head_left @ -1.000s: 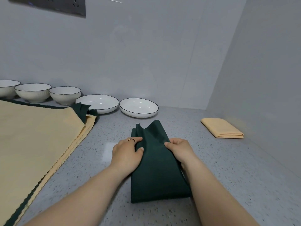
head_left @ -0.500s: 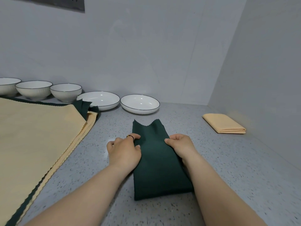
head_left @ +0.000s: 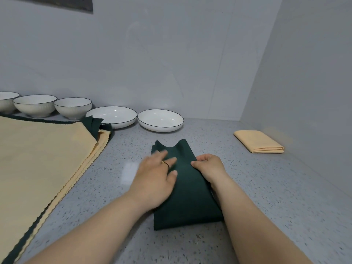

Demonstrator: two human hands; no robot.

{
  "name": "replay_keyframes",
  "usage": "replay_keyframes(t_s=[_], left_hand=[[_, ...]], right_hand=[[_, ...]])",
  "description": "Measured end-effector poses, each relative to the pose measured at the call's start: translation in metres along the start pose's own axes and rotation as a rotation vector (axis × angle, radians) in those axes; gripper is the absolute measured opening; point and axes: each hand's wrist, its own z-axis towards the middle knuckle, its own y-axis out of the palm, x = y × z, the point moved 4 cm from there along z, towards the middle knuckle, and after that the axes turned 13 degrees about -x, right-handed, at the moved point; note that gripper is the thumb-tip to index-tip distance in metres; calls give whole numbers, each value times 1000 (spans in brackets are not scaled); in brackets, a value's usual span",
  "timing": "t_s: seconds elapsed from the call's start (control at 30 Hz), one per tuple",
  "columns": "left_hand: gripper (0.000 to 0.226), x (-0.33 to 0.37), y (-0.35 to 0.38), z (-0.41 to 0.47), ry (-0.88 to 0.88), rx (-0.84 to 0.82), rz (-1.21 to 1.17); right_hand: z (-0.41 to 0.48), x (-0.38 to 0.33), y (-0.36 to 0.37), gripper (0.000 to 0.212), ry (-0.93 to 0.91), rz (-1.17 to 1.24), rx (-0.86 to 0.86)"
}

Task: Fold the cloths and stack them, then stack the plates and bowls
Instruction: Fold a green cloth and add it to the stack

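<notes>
Cloth [head_left: 187,197], dark green, folded narrow, far edge scalloped

- We find bare counter [head_left: 266,187] between the dark green cloth [head_left: 187,197] and the folded yellow cloth [head_left: 260,141].
- The spread yellow cloths [head_left: 38,155] cover the left side.
- Bowls [head_left: 73,108] and plates [head_left: 160,120] line the back wall.
- The side wall [head_left: 314,92] closes off the right.

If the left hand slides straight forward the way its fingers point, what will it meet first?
Probably the far scalloped edge of the green cloth under the left hand, then bare counter and the right-hand plate; depth is uncertain.
</notes>
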Motion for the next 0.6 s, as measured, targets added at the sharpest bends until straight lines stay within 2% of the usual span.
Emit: replay_keyframes(t_s=[0.07, 0.13, 0.2, 0.3, 0.37, 0.43, 0.47, 0.53, 0.6], left_hand=[[53, 10, 16, -9, 43, -178, 46], [56, 11, 30, -14, 19, -271, 170], [56, 10, 36, -16, -19, -299, 239], [56, 9, 35, -17, -60, -321, 278], [56, 9, 34, -17, -79, -335, 285], [56, 9, 34, -18, -81, -344, 285], [56, 9, 34, -18, -80, -346, 282], [56, 9, 34, -19, -78, -349, 277], [56, 10, 33, -19, -78, -351, 276]], right_hand=[[0, 0, 0, 20, 1, 1, -1], [-2, -2, 0, 19, 10, 6, -4], [-10, -5, -1, 20, 39, 40, -37], [-34, -12, -3, 22, 112, 98, -211], [-55, -9, -4, 21, 157, 28, -338], [-79, -2, -8, 10, 181, -66, -385], [-89, 3, -13, 6, 191, -91, -365], [-102, 9, -22, 26, 184, -113, -281], [-111, 6, -28, 38, 114, -298, -164]])
